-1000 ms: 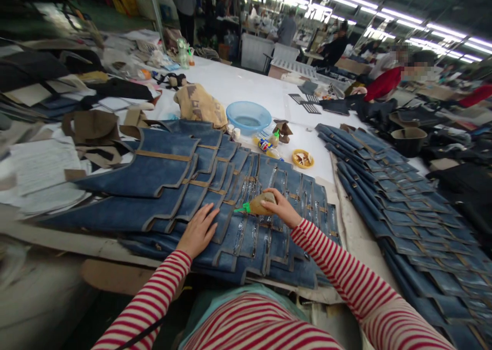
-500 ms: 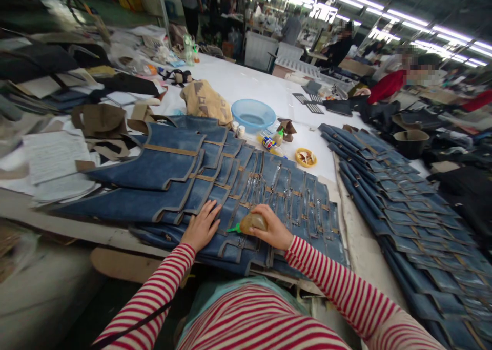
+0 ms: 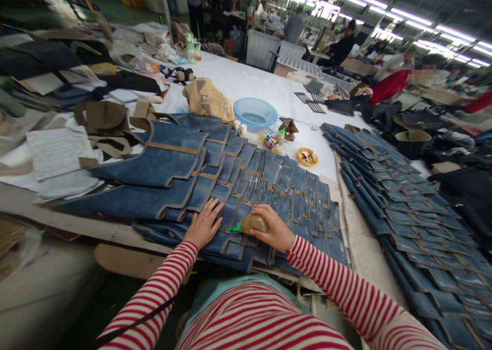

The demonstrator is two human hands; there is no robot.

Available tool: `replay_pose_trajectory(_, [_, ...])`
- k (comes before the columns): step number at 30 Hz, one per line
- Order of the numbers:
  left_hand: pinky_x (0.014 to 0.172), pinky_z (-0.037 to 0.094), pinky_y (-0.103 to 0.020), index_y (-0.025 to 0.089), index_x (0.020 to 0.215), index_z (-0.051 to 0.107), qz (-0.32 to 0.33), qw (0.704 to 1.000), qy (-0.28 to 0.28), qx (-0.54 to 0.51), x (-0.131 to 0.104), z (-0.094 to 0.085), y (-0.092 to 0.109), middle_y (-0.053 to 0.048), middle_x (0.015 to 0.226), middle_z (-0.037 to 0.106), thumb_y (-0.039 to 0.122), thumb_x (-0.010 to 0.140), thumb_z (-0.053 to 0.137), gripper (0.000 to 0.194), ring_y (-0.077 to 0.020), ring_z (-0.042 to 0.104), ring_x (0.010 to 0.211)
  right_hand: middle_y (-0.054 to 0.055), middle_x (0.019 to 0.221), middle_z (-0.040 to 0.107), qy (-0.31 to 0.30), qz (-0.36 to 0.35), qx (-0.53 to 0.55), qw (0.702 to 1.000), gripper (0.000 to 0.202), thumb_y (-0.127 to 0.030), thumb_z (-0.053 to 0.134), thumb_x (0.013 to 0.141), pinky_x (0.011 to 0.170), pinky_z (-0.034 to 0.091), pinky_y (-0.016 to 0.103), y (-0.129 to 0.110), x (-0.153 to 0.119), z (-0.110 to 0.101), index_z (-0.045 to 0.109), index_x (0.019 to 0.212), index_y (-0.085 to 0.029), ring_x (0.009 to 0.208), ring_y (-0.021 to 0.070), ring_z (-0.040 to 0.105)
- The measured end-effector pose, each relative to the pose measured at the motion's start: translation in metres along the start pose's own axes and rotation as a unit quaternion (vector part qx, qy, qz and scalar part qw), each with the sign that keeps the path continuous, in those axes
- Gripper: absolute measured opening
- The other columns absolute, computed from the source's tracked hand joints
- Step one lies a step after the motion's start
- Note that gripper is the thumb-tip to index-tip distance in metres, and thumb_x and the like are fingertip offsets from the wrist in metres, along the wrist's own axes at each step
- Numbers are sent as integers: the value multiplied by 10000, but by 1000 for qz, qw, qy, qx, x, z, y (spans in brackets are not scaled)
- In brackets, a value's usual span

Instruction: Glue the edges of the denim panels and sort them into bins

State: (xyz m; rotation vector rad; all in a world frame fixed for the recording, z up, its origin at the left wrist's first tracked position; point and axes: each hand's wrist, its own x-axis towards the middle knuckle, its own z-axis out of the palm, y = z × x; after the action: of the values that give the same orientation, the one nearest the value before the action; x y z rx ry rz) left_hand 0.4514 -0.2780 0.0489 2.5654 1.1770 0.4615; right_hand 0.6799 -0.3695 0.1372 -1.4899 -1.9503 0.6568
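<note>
Near the desk's (image 3: 246, 83) front edge | right hand (image 3: 279, 230) is gripping the bottle (image 3: 249, 222) | its long axis is running sideways, nozzle (image 3: 236, 228) pointing toward left hand (image 3: 203, 224), which is lying empty, spread on panels (image 3: 175, 163)

Two hands (image 3: 203, 225) (image 3: 275, 229), one held bottle (image 3: 250, 224), one basin (image 3: 246, 114)

Now the right grip (image 3: 275, 229) is sitting nearer the striped torso (image 3: 257, 316) than a second ago, bringing the bottle (image 3: 251, 223); just left of that grip, the green nozzle (image 3: 236, 228) is pointing lower along the blue panels (image 3: 231, 209), nearer the left grip (image 3: 203, 225).
</note>
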Motion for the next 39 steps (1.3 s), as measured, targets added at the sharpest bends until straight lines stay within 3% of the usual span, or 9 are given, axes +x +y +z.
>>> replay_pose_trajectory(6, [897, 388, -477, 293, 1339, 282, -6, 1000, -3, 2, 0, -2, 1, -62, 1414, 322, 328, 887, 281, 454, -208, 249, 1308, 89, 1135, 445, 78, 11, -46, 996, 425, -295, 618, 720, 963, 375, 416, 19, 13, -15, 463, 1111, -233, 1097, 212, 427])
replay_pose_trajectory(12, [904, 385, -491, 303, 1339, 279, -12, 1000, -8, -5, 1, -3, 2, -61, 1416, 319, 317, 885, 281, 453, -210, 250, 1308, 90, 1143, 443, 37, -12, -36, 999, 445, -314, 615, 727, 948, 394, 404, 22, 7, -14, 448, 1132, -236, 1091, 207, 434])
replay_pose_trajectory(18, [903, 385, -505, 299, 1342, 271, -16, 1000, -15, 4, 1, -3, 3, -54, 1420, 312, 325, 884, 279, 459, -212, 248, 1308, 98, 1132, 448, 106, 7, -61, 992, 394, -313, 599, 741, 968, 368, 441, 36, 20, -21, 462, 1098, -218, 1119, 227, 410])
replay_pose_trajectory(24, [895, 398, -485, 313, 1343, 264, -14, 1000, -10, 7, 1, -2, 3, -43, 1418, 316, 324, 886, 274, 457, -208, 251, 1308, 91, 1125, 450, 93, 1, -42, 995, 414, -301, 612, 731, 970, 373, 426, 41, 23, -22, 451, 1104, -221, 1116, 219, 413])
replay_pose_trajectory(39, [916, 375, -478, 284, 1349, 259, -7, 1000, -13, 15, 1, 0, 1, -59, 1422, 306, 312, 888, 266, 462, -197, 237, 1313, 85, 1082, 479, 151, 28, -52, 987, 363, -314, 601, 733, 942, 383, 410, 54, 38, -25, 477, 1059, -212, 1054, 213, 450])
